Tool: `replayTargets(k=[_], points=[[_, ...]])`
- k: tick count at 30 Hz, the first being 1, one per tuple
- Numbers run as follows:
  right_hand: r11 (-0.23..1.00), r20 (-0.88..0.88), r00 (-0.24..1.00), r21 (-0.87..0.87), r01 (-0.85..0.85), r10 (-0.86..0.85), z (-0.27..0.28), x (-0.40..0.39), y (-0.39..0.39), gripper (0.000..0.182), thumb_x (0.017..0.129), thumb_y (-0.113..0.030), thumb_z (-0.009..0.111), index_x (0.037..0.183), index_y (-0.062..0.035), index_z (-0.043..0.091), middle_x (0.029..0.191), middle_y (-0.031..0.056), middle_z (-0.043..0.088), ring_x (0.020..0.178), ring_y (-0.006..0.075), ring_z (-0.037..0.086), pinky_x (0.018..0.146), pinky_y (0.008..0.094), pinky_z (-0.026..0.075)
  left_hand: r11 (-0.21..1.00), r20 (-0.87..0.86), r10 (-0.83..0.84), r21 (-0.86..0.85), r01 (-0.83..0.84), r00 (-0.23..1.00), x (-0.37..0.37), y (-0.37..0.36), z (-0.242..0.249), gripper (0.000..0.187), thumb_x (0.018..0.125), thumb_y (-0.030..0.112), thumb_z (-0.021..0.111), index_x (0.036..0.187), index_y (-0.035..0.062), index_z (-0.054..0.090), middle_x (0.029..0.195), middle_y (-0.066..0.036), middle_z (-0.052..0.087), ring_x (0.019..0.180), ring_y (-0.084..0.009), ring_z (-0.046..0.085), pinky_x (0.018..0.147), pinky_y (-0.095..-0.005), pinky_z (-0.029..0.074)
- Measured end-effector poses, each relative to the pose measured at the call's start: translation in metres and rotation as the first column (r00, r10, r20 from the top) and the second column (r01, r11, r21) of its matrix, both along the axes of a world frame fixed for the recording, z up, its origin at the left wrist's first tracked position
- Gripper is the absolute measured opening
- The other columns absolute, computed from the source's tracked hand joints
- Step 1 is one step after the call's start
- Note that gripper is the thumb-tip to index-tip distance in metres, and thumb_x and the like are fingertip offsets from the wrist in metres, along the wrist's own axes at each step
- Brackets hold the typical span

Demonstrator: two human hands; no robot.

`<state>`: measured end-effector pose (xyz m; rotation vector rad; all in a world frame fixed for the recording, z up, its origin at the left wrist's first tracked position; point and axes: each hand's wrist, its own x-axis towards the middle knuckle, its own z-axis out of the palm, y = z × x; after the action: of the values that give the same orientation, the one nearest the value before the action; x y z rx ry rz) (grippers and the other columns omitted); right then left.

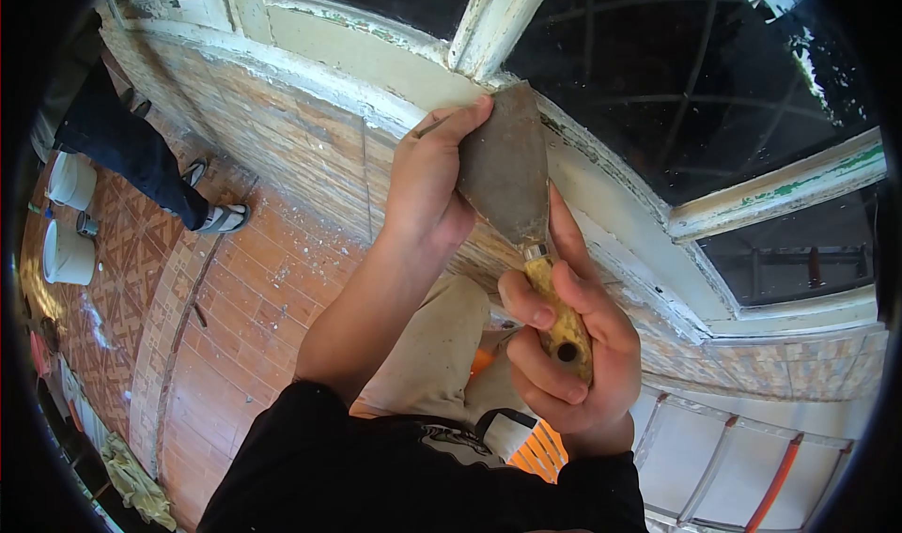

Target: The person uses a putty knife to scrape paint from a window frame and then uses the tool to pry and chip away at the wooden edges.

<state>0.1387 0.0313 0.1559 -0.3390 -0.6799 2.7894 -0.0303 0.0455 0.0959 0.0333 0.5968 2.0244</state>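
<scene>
My right hand (583, 336) is closed round the worn yellow handle of a putty knife (512, 167), its index finger stretched along behind the blade's base. The wide grey blade points up and away from me, its tip close to the window frame (413, 87). My left hand (427, 176) grips the blade at its left side, thumb near the tip; its other fingers are mostly hidden behind the metal. White paint on the frame is chipped and flaking, with green patches on a crossbar.
Stone-patterned tiles (282, 124) cover the wall below the window. Paint flakes lie on the tiled floor (244, 317). At left stand white buckets (69, 254) and another person in dark trousers (122, 143) and sandals. A ladder-like metal frame (709, 467) lies at lower right.
</scene>
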Motion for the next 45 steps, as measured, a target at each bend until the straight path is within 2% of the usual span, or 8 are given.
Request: replayTargets(k=[13,15,19,23,27,33,41,45], points=[[0.998,-0.034,0.998,0.021,0.056,-0.055,-0.016,-0.012,-0.008,0.049,0.103,-0.020,0.027,0.148,-0.0347,0.017,0.088,0.0048,0.042,0.037,0.0070,0.032,0.025,0.0169,0.027,0.998,-0.019,0.044,-0.047,-0.045,0.999,-0.006,0.007,0.007,0.017,0.089,0.011,0.061,0.101,-0.0001,0.061,0.094,-0.009,0.065,0.082,-0.0190,0.063,0.074,-0.0313,0.053],[0.997,-0.040,0.996,-0.011,0.074,-0.075,-0.009,-0.017,-0.014,0.047,0.103,-0.020,0.027,0.147,-0.0335,0.021,0.087,0.0045,0.043,0.037,0.0069,0.032,0.025,0.0164,0.026,0.993,-0.017,0.020,-0.120,-0.022,1.000,-0.003,0.001,0.019,0.019,0.088,0.016,0.064,0.097,0.0003,0.061,0.084,-0.008,0.064,0.068,-0.0184,0.062,0.061,-0.0294,0.052],[0.994,-0.103,0.989,-0.035,0.102,-0.105,-0.020,-0.018,-0.013,0.045,0.103,-0.021,0.028,0.146,-0.0335,0.025,0.085,0.0046,0.043,0.037,0.0065,0.032,0.025,0.0169,0.026,0.986,-0.058,0.078,-0.141,-0.086,0.995,-0.005,0.007,0.013,0.017,0.088,0.016,0.064,0.094,0.0005,0.061,0.083,-0.009,0.064,0.068,-0.0186,0.062,0.060,-0.0302,0.053],[0.993,-0.160,0.980,-0.010,0.116,-0.116,-0.030,-0.019,-0.014,0.042,0.103,-0.021,0.032,0.144,-0.0317,0.032,0.084,0.0041,0.043,0.039,0.0047,0.032,0.027,0.0159,0.024,1.000,-0.061,-0.017,-0.021,0.015,0.998,-0.018,0.014,0.003,0.015,0.085,0.005,0.062,0.097,-0.0032,0.060,0.089,-0.010,0.065,0.075,-0.0209,0.064,0.068,-0.0328,0.055],[0.993,-0.226,0.967,-0.002,0.118,-0.116,-0.062,-0.012,-0.001,0.039,0.102,-0.021,0.037,0.140,-0.0293,0.038,0.084,0.0037,0.044,0.039,0.0032,0.031,0.029,0.0141,0.022,0.956,-0.252,0.240,-0.107,-0.273,0.938,-0.004,0.012,0.001,0.018,0.082,0.001,0.065,0.098,-0.0052,0.060,0.089,-0.012,0.064,0.075,-0.0207,0.064,0.066,-0.0328,0.054],[0.975,-0.105,0.974,0.075,0.208,-0.199,-0.020,0.009,-0.019,0.041,0.101,-0.020,0.037,0.142,-0.0287,0.037,0.082,0.0033,0.045,0.040,0.0030,0.029,0.029,0.0133,0.020,0.986,-0.151,0.163,0.000,-0.165,0.975,0.014,0.005,0.013,0.019,0.085,0.003,0.063,0.102,-0.0038,0.060,0.093,-0.011,0.064,0.082,-0.0208,0.063,0.070,-0.0324,0.054],[0.980,-0.034,0.982,0.068,0.186,-0.184,-0.013,-0.021,-0.022,0.046,0.100,-0.019,0.038,0.145,-0.0295,0.031,0.082,0.0005,0.046,0.042,0.0039,0.032,0.030,0.0152,0.023,0.983,-0.088,-0.035,-0.181,0.018,0.996,-0.017,0.008,0.013,0.015,0.089,0.009,0.060,0.097,-0.0033,0.059,0.090,-0.010,0.063,0.076,-0.0214,0.063,0.067,-0.0322,0.054],[0.981,-0.023,0.985,0.086,0.174,-0.173,-0.020,-0.006,-0.016,0.047,0.100,-0.020,0.037,0.145,-0.0313,0.030,0.082,0.0000,0.046,0.040,0.0035,0.031,0.030,0.0150,0.023,0.988,-0.133,0.072,-0.127,-0.089,0.988,-0.001,0.013,0.005,0.023,0.094,0.024,0.055,0.095,0.0010,0.059,0.082,-0.008,0.063,0.070,-0.0166,0.060,0.066,-0.0298,0.051]])
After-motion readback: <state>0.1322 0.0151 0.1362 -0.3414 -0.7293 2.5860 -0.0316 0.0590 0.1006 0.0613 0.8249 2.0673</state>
